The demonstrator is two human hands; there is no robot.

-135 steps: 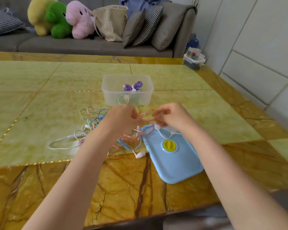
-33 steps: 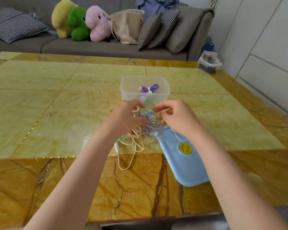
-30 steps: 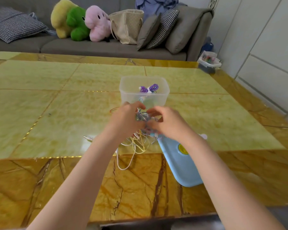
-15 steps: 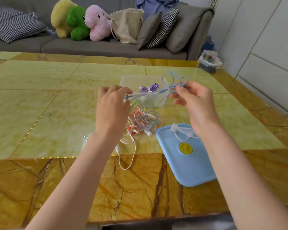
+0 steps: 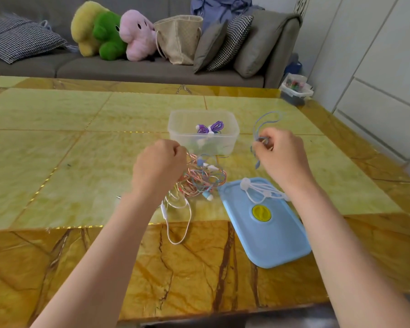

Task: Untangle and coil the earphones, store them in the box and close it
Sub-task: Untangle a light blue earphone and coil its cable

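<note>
Right hand (image 5: pixel 282 159) is pinching the blue cord (image 5: pixel 260 124), its tail running leftward into the tangle (image 5: pixel 204 178) the left hand (image 5: pixel 159 169) is gripping

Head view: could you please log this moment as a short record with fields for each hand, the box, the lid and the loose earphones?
left hand: grips the tangle of pink, blue and white cords
right hand: pinches a blue cord, looped above the fingers
box: open, purple coil inside
lid: flat on table, right of tangle
white earphones: lying on lid's far end
progress: one coil stored, most cords still tangled
</note>
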